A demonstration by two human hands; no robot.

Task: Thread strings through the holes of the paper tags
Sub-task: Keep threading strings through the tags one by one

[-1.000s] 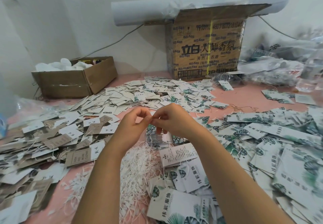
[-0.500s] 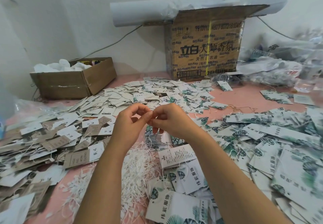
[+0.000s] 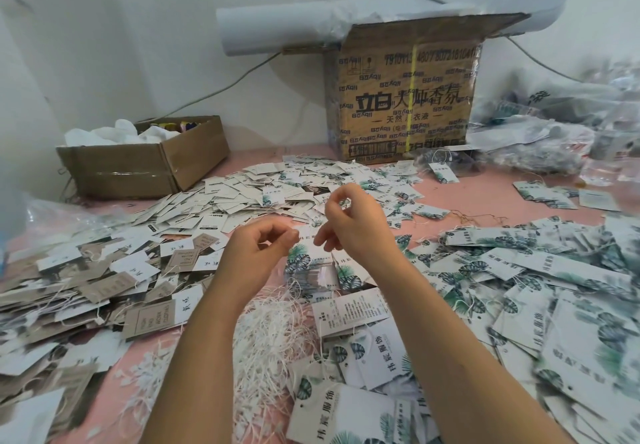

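Centre frame, the left hand [image 3: 258, 253] and right hand [image 3: 349, 225] pinch fingers nearly closed, seemingly on thin limp string; I cannot tell. Light, bendy leaf-print tags [image 3: 311, 263] beneath want holding near the hole.

free: bare pink table [image 3: 485, 197] far right | blocked: tag piles [image 3: 104, 281] all round

The left hand [image 3: 258, 253] and right hand [image 3: 353, 225], pinched together before, have drawn apart, the right one higher.
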